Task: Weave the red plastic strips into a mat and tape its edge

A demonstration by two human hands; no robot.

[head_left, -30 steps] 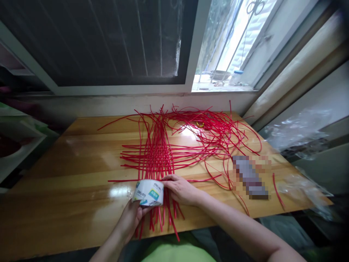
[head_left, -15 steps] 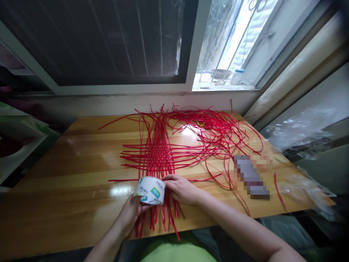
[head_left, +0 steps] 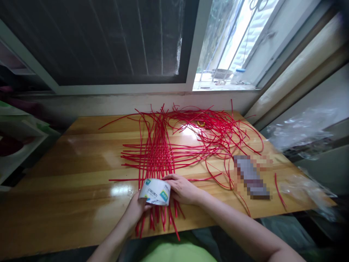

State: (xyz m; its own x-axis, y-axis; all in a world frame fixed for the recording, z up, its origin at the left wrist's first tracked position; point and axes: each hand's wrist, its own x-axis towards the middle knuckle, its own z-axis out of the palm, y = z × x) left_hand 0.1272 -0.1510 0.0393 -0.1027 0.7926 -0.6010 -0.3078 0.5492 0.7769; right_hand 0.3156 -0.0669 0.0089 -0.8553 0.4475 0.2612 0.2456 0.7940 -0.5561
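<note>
My left hand (head_left: 136, 208) is closed around a wide roll of tape (head_left: 155, 193), whose white side carries printed lettering and blue-green patches. The roll is tilted over the near part of a red strand weave (head_left: 159, 160) on the table. Close against the roll's right side, my right hand (head_left: 180, 187) rests low over the strands with its fingers curled in. Its fingertips are partly behind the roll, so what they pinch is hidden. One red cross strand (head_left: 203, 179) runs out sideways past my right hand. Loose strand ends stick out below both hands.
A tangle of long red strands (head_left: 215, 127) covers the back right of the wooden table (head_left: 68, 189). A yellow ring-shaped item (head_left: 201, 124) lies among them. A blurred-out flat object (head_left: 252, 178) is at right, near clear plastic wrapping (head_left: 302, 189). Behind stands a window.
The tape roll and my left hand have shifted slightly right, towards my right hand, and the roll has turned a little. My right hand has stayed nearly in place. The strands look unchanged.
</note>
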